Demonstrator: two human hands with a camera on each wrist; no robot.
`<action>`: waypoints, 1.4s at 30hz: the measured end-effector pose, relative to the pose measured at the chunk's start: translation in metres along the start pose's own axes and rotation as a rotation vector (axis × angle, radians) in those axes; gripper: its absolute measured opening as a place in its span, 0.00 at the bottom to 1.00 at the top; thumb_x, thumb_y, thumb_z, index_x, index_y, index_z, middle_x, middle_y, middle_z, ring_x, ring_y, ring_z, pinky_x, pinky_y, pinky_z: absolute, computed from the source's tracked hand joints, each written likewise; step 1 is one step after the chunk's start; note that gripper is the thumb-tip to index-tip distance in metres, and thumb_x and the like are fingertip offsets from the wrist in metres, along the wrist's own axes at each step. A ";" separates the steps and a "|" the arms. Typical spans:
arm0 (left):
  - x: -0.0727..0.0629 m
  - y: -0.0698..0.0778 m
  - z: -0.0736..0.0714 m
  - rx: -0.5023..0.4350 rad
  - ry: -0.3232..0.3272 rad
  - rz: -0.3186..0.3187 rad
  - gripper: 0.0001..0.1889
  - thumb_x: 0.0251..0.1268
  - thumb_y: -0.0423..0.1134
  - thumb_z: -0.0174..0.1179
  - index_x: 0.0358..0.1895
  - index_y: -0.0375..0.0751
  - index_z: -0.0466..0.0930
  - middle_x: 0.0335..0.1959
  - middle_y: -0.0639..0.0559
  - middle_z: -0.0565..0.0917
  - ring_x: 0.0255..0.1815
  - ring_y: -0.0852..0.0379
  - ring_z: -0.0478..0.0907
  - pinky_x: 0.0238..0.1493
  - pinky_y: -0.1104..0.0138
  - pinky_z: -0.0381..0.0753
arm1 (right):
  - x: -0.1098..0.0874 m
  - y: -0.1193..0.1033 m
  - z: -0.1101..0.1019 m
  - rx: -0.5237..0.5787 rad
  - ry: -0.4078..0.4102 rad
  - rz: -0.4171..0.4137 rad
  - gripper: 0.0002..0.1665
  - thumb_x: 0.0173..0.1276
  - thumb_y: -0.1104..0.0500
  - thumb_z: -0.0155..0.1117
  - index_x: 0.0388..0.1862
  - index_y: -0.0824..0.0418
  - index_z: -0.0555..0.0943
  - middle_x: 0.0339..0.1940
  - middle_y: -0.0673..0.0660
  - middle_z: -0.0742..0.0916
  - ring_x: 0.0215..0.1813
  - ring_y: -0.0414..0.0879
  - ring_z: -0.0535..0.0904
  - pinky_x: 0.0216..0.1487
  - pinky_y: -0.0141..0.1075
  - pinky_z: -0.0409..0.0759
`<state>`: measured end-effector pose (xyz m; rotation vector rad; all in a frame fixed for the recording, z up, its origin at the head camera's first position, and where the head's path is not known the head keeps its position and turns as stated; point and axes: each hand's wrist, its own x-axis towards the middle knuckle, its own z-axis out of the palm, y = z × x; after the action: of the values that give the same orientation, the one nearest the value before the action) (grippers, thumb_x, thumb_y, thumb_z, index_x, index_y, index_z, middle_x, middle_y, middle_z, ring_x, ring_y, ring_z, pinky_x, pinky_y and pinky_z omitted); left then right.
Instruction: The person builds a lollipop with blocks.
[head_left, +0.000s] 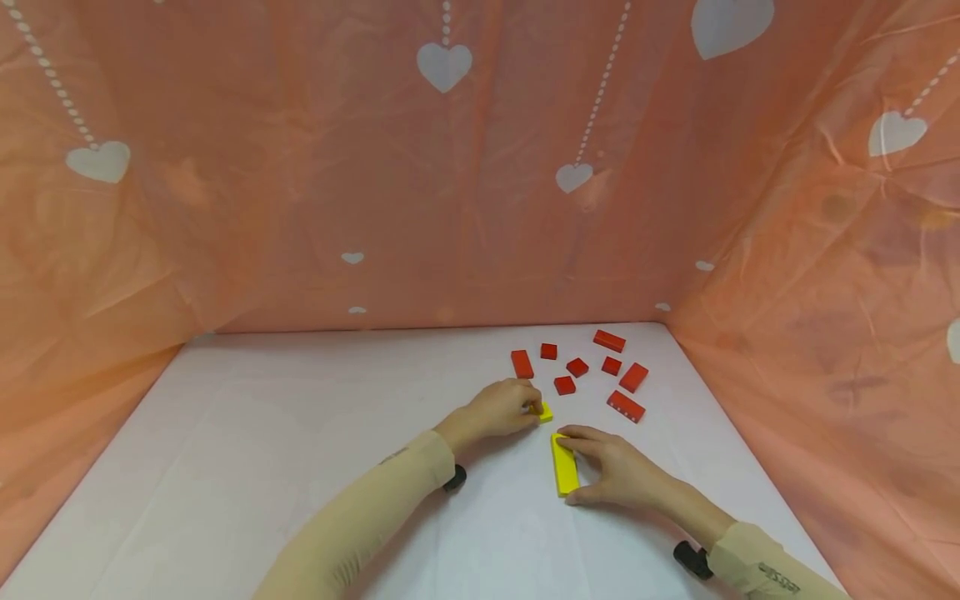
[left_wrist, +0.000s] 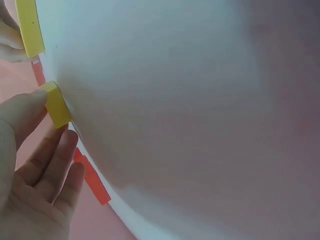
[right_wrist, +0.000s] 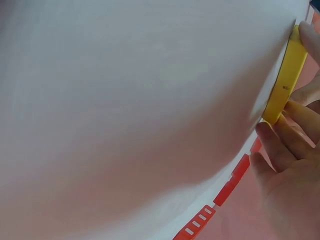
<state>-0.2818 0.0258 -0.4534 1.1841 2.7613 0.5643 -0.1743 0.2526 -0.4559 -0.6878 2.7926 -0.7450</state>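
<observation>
The small yellow block (head_left: 547, 413) lies just beyond the far end of the long yellow block (head_left: 566, 468) and slightly to its left, the 2 near each other but apart on the bench (head_left: 210, 467). The long block's axis runs away from the person, roughly toward the small block. The left hand (head_left: 498, 408) pinches the small block between thumb and fingertips. The right hand (head_left: 622, 471) grips the long block end to end, thumb at the near end, fingers at the far end.
</observation>
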 end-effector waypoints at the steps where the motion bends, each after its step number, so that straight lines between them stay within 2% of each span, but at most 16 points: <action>1: 0.000 0.000 0.000 -0.015 0.000 -0.004 0.06 0.70 0.41 0.70 0.45 0.48 0.89 0.44 0.58 0.86 0.40 0.62 0.78 0.49 0.70 0.81 | 0.000 0.000 0.000 -0.001 0.000 -0.002 0.48 0.56 0.41 0.83 0.72 0.59 0.78 0.74 0.57 0.78 0.74 0.60 0.73 0.67 0.57 0.78; 9: 0.001 0.000 -0.001 -0.087 -0.006 -0.051 0.05 0.69 0.39 0.69 0.45 0.46 0.88 0.43 0.56 0.85 0.40 0.61 0.76 0.49 0.71 0.81 | 0.003 0.000 0.000 -0.002 0.010 -0.015 0.48 0.56 0.40 0.83 0.72 0.59 0.79 0.74 0.56 0.78 0.74 0.59 0.73 0.67 0.56 0.78; 15: -0.003 -0.007 -0.002 -0.109 0.025 -0.038 0.07 0.68 0.36 0.69 0.47 0.43 0.89 0.45 0.53 0.87 0.42 0.59 0.79 0.51 0.69 0.82 | 0.007 -0.001 0.004 -0.011 0.042 -0.047 0.49 0.55 0.38 0.82 0.71 0.58 0.79 0.73 0.55 0.79 0.73 0.57 0.74 0.68 0.55 0.78; 18: -0.006 -0.014 -0.003 -0.149 0.061 -0.033 0.08 0.67 0.35 0.69 0.47 0.40 0.89 0.45 0.52 0.87 0.44 0.57 0.81 0.52 0.67 0.83 | 0.013 -0.003 0.005 -0.018 0.068 -0.068 0.49 0.55 0.38 0.83 0.72 0.57 0.79 0.73 0.55 0.79 0.73 0.57 0.75 0.67 0.54 0.79; 24: -0.014 -0.027 -0.012 -0.261 0.100 -0.067 0.08 0.67 0.37 0.71 0.46 0.42 0.88 0.45 0.53 0.87 0.47 0.56 0.82 0.54 0.66 0.84 | 0.027 -0.016 0.005 -0.004 0.091 -0.111 0.48 0.55 0.40 0.83 0.72 0.58 0.79 0.73 0.57 0.79 0.73 0.59 0.75 0.66 0.55 0.79; 31: -0.027 -0.046 -0.029 -0.299 0.147 -0.102 0.11 0.67 0.38 0.71 0.49 0.41 0.88 0.49 0.51 0.86 0.54 0.50 0.82 0.60 0.57 0.82 | 0.050 -0.034 0.008 -0.032 0.122 -0.218 0.47 0.56 0.45 0.84 0.71 0.63 0.79 0.71 0.61 0.80 0.71 0.60 0.76 0.66 0.53 0.79; 36: -0.040 -0.064 -0.042 -0.289 0.204 -0.112 0.10 0.66 0.35 0.71 0.49 0.40 0.88 0.49 0.50 0.86 0.54 0.48 0.82 0.61 0.54 0.82 | 0.068 -0.051 0.013 -0.041 0.121 -0.246 0.47 0.56 0.45 0.84 0.71 0.64 0.78 0.71 0.61 0.80 0.71 0.58 0.76 0.68 0.52 0.78; 42: -0.056 -0.086 -0.058 -0.238 0.242 -0.092 0.09 0.67 0.33 0.69 0.49 0.39 0.87 0.49 0.49 0.86 0.54 0.48 0.83 0.61 0.52 0.82 | 0.088 -0.073 0.019 -0.029 0.056 -0.213 0.47 0.58 0.42 0.82 0.72 0.61 0.78 0.72 0.57 0.79 0.73 0.54 0.74 0.71 0.51 0.76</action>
<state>-0.3140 -0.0854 -0.4349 0.9898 2.8179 1.0550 -0.2183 0.1466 -0.4394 -0.9968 2.8148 -0.7712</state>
